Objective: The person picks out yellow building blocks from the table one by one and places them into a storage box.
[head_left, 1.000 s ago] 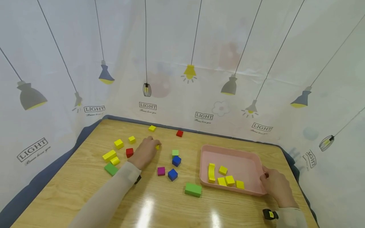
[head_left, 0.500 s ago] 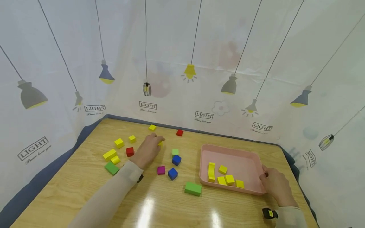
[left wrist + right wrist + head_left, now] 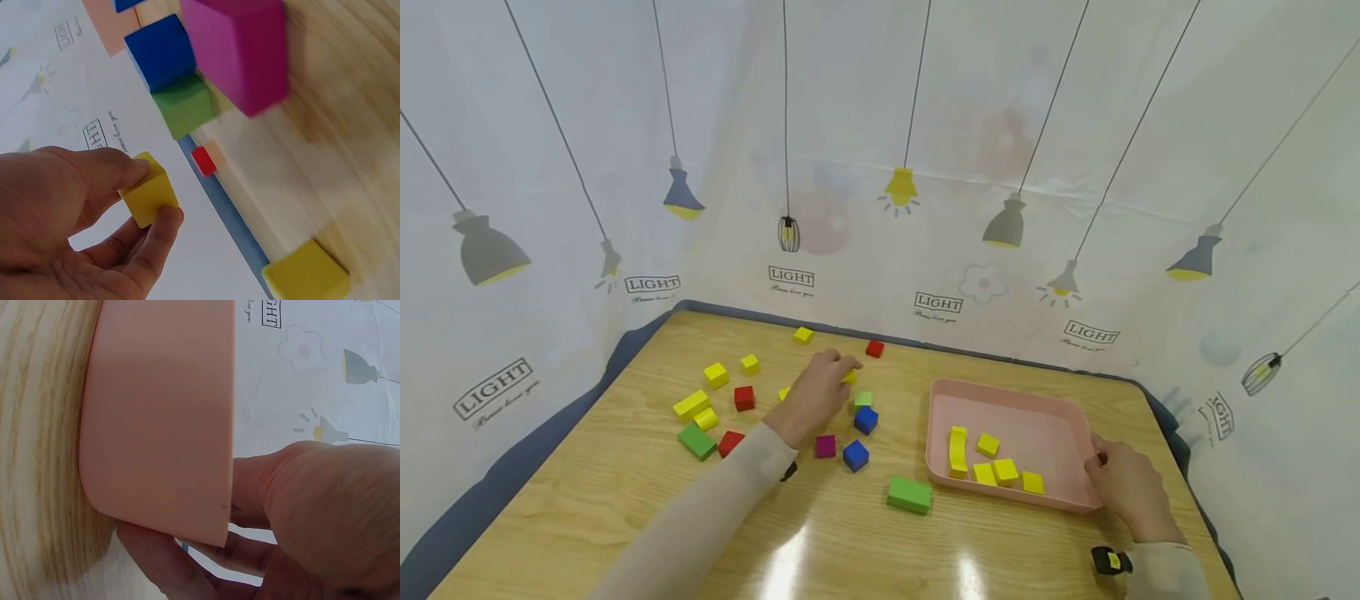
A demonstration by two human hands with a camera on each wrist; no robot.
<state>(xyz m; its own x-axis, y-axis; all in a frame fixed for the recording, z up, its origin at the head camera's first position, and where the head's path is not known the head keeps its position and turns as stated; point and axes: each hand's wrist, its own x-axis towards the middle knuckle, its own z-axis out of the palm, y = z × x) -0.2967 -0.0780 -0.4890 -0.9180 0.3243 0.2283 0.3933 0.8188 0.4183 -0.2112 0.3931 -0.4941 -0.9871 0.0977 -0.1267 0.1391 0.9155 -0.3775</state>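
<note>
A small yellow block [image 3: 150,194] is pinched between the thumb and fingertips of my left hand [image 3: 816,396], raised above the table. In the head view this hand is just behind a light green block [image 3: 863,400] and a blue block [image 3: 866,421]. My right hand [image 3: 1131,487] grips the right end of a pink tray [image 3: 1052,429]; in the right wrist view its fingers curl round the tray's wall near a corner. Several yellow blocks [image 3: 1004,472] lie in the tray's near part, along with a curved yellow block [image 3: 957,452].
On the left lie more yellow blocks [image 3: 690,406], red blocks [image 3: 744,398] and a green block [image 3: 697,442]. A magenta block [image 3: 825,447] and another blue block [image 3: 855,456] lie mid-table. One long green block [image 3: 909,495] sits before the tray. A printed curtain [image 3: 865,275] borders the table [image 3: 850,550].
My left hand has moved rightward with the yellow block. A red block and part of a yellow one have come into sight beside that arm. The right hand and tray stay put.
</note>
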